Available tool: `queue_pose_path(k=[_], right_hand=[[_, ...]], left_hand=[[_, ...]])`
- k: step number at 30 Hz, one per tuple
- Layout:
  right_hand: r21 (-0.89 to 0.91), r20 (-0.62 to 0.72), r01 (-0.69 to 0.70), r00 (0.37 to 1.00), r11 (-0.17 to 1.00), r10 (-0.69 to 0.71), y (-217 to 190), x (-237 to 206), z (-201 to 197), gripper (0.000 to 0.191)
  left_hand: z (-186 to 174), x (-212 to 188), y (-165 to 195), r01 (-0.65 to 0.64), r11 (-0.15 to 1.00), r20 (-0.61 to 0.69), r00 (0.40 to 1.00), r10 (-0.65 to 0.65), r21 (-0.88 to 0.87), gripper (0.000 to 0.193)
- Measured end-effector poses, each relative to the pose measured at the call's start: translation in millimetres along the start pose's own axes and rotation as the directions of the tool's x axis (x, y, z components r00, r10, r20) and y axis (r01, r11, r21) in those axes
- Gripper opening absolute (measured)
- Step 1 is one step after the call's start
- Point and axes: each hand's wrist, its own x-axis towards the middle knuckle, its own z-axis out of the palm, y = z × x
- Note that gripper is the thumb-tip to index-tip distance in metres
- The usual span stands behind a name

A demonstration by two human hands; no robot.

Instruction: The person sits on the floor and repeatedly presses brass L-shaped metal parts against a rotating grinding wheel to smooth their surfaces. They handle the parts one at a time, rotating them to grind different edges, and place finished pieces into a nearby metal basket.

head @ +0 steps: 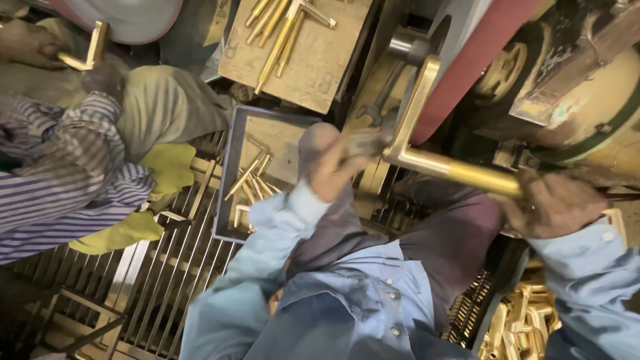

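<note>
Dim, warm light; glare on brass; blurred hands.

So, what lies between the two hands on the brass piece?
In the head view, only the bare golden bar of the L-shaped brass handle runs between the left hand and the right hand.

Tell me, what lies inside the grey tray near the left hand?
The grey tray holds a wooden board with several loose brass rods. The left hand and its sleeve cover the tray's right part, so anything there is hidden.
</note>
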Motion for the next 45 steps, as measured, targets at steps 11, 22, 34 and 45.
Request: queue_pose_path(k=[11, 22, 34, 45], right_hand=[[-0.119, -0.215, -0.083, 0.975, 0.989, 0.056, 113.7, 68.5, 9.5, 0.036], [0.030, -0.102, -0.020, 0.994, 0.999, 0.023, 161.8, 142.8, 20.2, 0.036], [0.382, 0.790, -0.679, 0.592, 0.627, 0.159, 196.6, 107.9, 53.0, 0.042], [0.106, 0.090, -0.155, 0.985, 0.982, 0.146, 186.4, 143.9, -6.3, 0.039]], left_hand=[[30.3, 182.1, 71.4, -0.446, 0.782, 0.111, 0.889, 0.445, 0.434, 0.065], [25.7, 250.0, 86.5, -0.514, 0.637, 0.104, 0.818, 0.566, 0.575, 0.064], [21.6, 225.9, 74.1, -0.058, 0.911, 0.190, 0.982, -0.022, 0.407, 0.036], [10.1, 268.5, 101.7, -0.460, 0.759, 0.090, 0.875, 0.475, 0.462, 0.047]])
